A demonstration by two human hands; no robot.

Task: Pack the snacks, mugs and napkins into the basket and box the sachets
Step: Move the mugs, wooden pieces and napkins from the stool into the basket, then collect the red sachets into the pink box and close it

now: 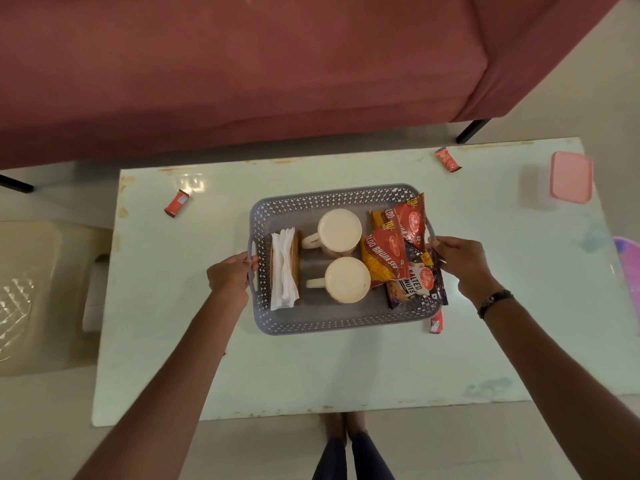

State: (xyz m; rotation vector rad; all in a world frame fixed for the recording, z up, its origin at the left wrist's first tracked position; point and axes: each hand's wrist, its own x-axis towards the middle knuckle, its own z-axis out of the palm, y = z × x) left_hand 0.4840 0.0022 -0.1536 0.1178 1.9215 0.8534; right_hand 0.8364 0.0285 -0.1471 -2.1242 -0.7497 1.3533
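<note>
Gripping the basket's left handle, our left hand (231, 276) has its fingers curled round the grey loop, at the left end of the basket (332, 327), which sits mid-table on the pale glass table (242, 375). Left of the basket and slightly beyond it, a red sachet (177, 202) lies alone on the table. Inside the basket, at its left end, a stack of white napkins (283, 268) stands in a wooden holder. Right of the napkins, in the basket's middle, two cream mugs sit with handles pointing left: the far mug (339, 230) and the near mug (347, 279). Right of the mugs, the snack packets (398, 247) lean over the basket's right rim, two red ones above a dark salted-nuts pack. Our right hand (457, 259) closes on the basket's right handle, fingertips touching the packets. Just beside the basket's near right corner lies a second sachet (436, 322), partly hidden by the rim. Beyond the basket to the right, a third sachet (447, 159) rests near the table's far edge, and a pink-lidded box (570, 176) stands farther right.
</note>
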